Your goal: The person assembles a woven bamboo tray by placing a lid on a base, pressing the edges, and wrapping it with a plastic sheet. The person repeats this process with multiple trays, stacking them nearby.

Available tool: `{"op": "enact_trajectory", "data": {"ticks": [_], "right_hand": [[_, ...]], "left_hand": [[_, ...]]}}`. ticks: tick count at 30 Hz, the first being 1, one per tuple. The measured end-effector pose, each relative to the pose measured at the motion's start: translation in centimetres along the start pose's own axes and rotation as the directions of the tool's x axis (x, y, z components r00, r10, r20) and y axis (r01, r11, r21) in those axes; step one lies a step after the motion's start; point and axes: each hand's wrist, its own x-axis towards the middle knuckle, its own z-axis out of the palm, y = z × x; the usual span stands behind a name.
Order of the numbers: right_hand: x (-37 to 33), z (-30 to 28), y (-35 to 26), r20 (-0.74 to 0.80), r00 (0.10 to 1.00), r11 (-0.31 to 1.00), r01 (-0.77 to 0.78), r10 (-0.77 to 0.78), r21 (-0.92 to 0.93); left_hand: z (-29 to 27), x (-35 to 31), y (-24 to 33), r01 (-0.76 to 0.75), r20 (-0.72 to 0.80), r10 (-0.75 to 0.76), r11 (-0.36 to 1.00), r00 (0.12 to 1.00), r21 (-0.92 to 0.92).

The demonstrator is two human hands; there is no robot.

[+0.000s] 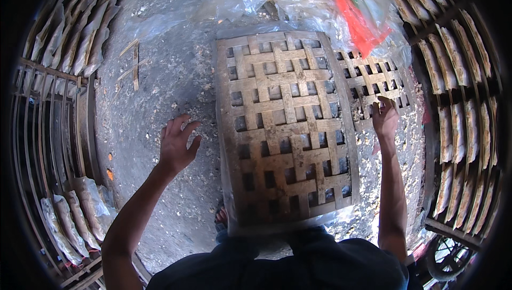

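A large rectangular panel of woven bamboo strips [280, 106] with a flat wooden frame lies in front of me, clear plastic showing along its left and near edges. Left of it, my left hand [180, 143] hovers with fingers bent and thumb spread, touching nothing. On the other side, my right hand [386, 119] is raised with fingers curved and a gap between thumb and forefinger. Nothing shows in it. Just beyond that hand is a second woven bamboo panel [368, 79], partly hidden behind the large one; whether my fingertips touch it I cannot tell.
Slatted racks [53, 130] at left and right hold rows of plastic-wrapped long packs [453, 130]. Crumpled clear sheeting [240, 2] and a red plastic bag [358, 21] lie at the far side. Pale crumbs dot the grey floor [144, 167]. A spoked wheel [449, 258] stands lower right.
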Motion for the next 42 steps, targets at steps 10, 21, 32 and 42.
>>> {"op": "enact_trajectory", "data": {"ticks": [10,21,32,42], "right_hand": [[-4.7,-3.1,-13.1,0.233,0.93,0.941,0.224,-0.284,0.252],[-4.6,-2.5,-11.2,0.131,0.95,0.88,0.203,-0.283,0.429],[-3.8,-3.0,-11.3,0.255,0.937,0.94,0.156,-0.238,0.303],[1.7,-3.2,-13.6,0.514,0.746,0.808,0.568,-0.424,-0.157]], "left_hand": [[0.3,4.0,9.7,-0.297,0.143,0.28,0.949,0.949,0.11],[1.6,3.6,10.2,-0.258,0.197,0.237,0.962,0.951,0.09],[1.4,3.2,10.8,-0.248,0.208,0.23,0.966,0.951,0.068],[1.9,3.3,11.4,-0.256,0.278,0.203,0.951,0.939,0.171]]}}
